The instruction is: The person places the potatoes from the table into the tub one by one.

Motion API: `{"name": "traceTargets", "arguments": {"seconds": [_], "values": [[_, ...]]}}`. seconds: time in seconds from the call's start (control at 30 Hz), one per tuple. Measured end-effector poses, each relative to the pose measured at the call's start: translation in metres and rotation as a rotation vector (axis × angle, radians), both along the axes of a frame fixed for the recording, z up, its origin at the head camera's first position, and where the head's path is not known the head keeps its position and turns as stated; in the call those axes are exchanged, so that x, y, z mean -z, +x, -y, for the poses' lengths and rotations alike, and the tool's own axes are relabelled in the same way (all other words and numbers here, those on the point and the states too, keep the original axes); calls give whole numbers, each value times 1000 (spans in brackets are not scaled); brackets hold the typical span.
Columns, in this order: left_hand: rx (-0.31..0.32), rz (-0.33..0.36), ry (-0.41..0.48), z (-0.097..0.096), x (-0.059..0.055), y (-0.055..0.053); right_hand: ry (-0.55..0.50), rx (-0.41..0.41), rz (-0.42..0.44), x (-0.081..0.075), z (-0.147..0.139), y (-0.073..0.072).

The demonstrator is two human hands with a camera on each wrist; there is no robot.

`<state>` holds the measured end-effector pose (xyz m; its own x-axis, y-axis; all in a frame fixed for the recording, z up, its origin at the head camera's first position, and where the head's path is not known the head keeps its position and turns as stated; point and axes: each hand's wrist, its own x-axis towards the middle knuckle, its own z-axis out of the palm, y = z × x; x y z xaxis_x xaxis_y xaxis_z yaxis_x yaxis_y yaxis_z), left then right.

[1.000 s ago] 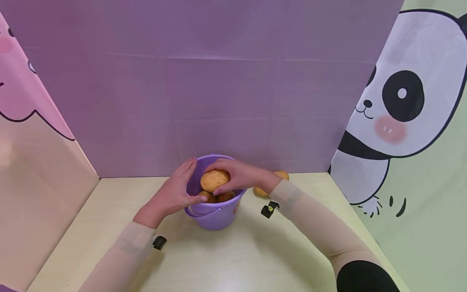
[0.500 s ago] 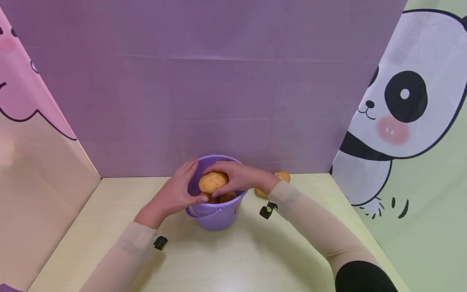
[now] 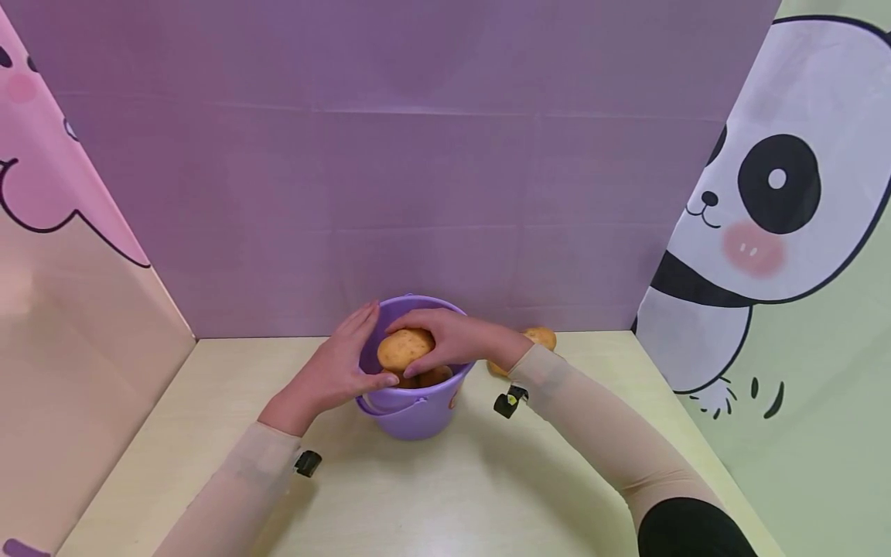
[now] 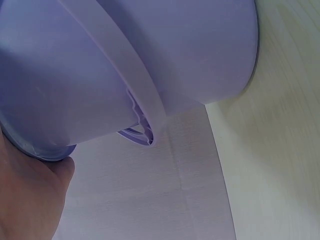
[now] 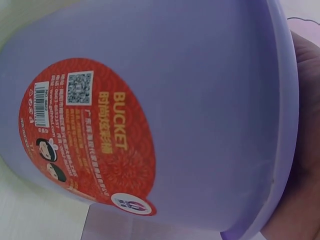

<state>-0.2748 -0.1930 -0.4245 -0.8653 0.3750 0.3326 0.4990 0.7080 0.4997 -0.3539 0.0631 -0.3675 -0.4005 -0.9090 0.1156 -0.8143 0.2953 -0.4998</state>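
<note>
A potato (image 3: 404, 350) is at the mouth of a purple bucket (image 3: 416, 422), just above other potatoes (image 3: 435, 376) inside, held in the grip of the right hand (image 3: 454, 337). The left hand (image 3: 339, 360) rests on the bucket's rim, its grip spread wide with fingers straight. The bucket stands on a pale surface (image 3: 390, 499), near two potatoes (image 3: 540, 337) partly hidden by the right forearm.
</note>
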Motion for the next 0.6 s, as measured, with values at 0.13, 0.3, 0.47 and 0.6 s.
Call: {"name": "traceTargets", "arguments": {"seconds": [0.13, 0.3, 0.47, 0.6], "values": [[-2, 6, -7, 0, 0, -1, 9, -2, 9, 1, 1, -1], [-3, 2, -14, 1, 0, -1, -4, -32, 95, 3, 1, -3], [11, -6, -2, 1, -1, 0, -19, -62, 108, 2, 1, -4], [14, -15, -3, 1, 0, -1, -27, -64, 84, 1, 1, -2]]}}
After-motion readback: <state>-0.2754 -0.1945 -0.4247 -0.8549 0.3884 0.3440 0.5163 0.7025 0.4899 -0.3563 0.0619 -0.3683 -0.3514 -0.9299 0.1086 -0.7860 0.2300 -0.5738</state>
